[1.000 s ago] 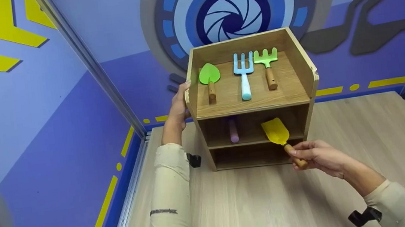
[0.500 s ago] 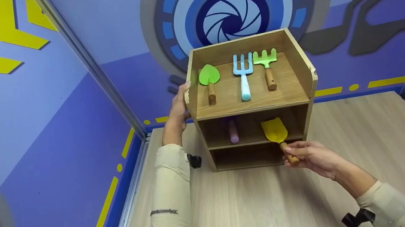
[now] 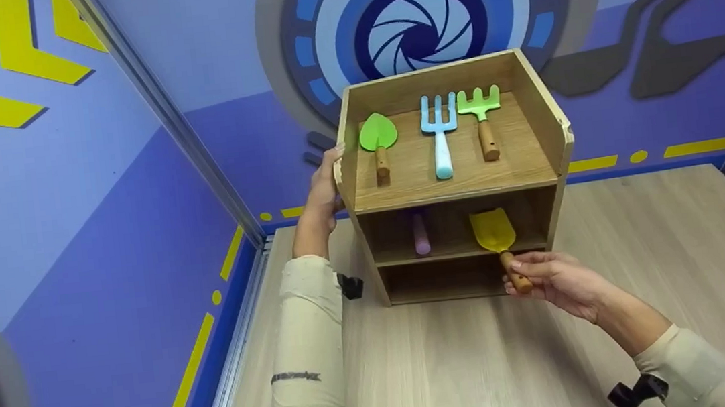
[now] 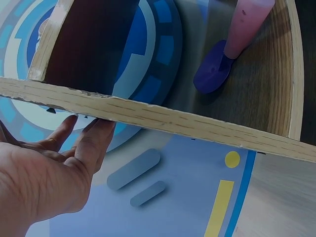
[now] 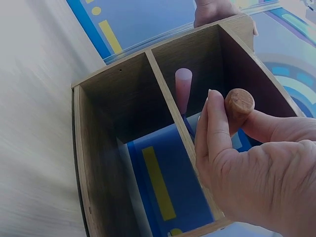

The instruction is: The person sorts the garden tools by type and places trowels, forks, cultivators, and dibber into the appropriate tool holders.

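Note:
My right hand (image 3: 563, 283) pinches the wooden handle (image 3: 516, 273) of a yellow toy shovel. Its yellow blade (image 3: 493, 230) reaches into the middle compartment of a small wooden shelf (image 3: 455, 188); whether it touches the board I cannot tell. In the right wrist view the handle's end (image 5: 242, 101) shows between thumb and fingers. My left hand (image 3: 321, 191) touches the outer face of the shelf's left side; in the left wrist view its fingers (image 4: 94, 143) press there, fairly straight. A tool with a pink handle (image 3: 420, 234) and purple blade (image 4: 215, 69) lies in the middle compartment.
On the top board lie a green trowel (image 3: 378, 133), a blue fork (image 3: 440, 134) and a green rake (image 3: 480, 107) with a wooden handle. The bottom compartment (image 3: 445, 280) is under the middle board. Blue panels (image 3: 228, 143) border the wooden floor (image 3: 662, 232) behind and at left.
My right hand has moved slightly left with the yellow shovel, whose handle now stands straighter towards me. The left hand stays at the shelf's side.

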### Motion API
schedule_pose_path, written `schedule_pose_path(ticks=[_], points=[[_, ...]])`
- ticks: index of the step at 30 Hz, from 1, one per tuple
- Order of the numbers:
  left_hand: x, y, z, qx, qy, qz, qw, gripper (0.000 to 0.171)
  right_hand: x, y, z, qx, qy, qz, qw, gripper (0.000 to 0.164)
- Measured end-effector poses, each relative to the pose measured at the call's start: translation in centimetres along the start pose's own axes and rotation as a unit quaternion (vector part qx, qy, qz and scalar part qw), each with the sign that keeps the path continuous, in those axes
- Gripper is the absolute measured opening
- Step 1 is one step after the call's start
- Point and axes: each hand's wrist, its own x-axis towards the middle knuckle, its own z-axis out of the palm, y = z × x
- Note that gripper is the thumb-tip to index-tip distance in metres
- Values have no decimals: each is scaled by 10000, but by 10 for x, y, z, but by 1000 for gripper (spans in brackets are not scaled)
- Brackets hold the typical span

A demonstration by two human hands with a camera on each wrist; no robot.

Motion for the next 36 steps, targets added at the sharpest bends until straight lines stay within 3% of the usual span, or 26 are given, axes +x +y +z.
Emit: schedule_pose_path(ticks=[19, 36], points=[[0, 2, 0, 65, 110, -112, 9999, 79, 5, 1, 2, 19, 47, -20, 10000, 70], [2, -2, -1, -22, 38, 40, 10000, 77, 10, 1, 4, -129, 96, -109, 9998, 55]])
